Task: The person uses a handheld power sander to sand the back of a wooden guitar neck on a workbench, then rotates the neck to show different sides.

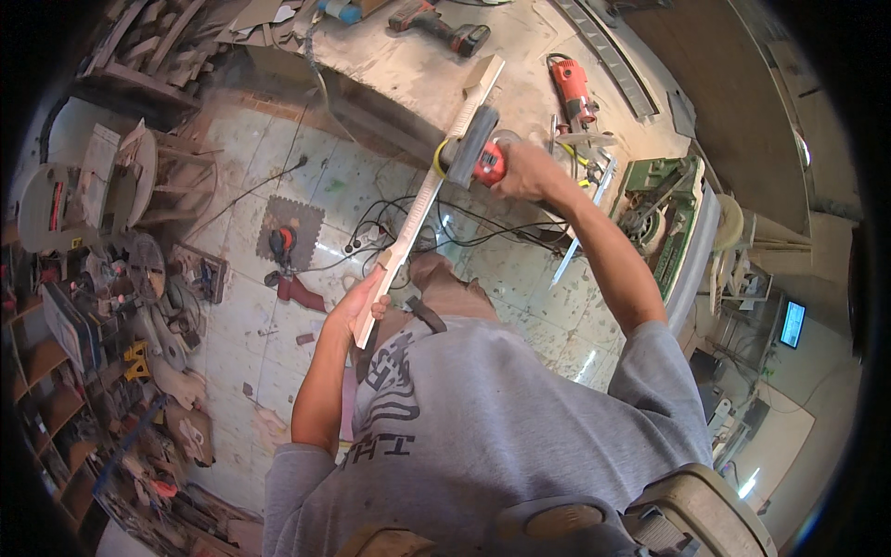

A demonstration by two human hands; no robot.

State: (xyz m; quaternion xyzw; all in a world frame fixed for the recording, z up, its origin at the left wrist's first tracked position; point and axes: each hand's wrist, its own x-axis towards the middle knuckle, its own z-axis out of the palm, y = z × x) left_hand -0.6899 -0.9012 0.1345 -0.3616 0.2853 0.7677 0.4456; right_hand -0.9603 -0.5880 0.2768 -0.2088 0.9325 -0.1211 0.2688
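Note:
A long pale wooden strip (413, 223) runs diagonally from my body up to the workbench (422, 79), where its far end with a short raised piece lies. My left hand (369, 304) is closed around its near end. My right hand (524, 172) grips a red power tool (486, 162) with a dark, wide sanding head (471, 144), held on or right against the strip near the bench's front edge. Whether the head touches the wood is hard to tell.
A cordless drill (432, 28), red router-like tool (574, 93) and green machine (659, 213) occupy the bench area. Cables (390, 218) and an orange sander (283, 243) lie on the tiled floor (232, 325). Cluttered shelves (37, 362) and round wooden pieces (139, 186) stand left.

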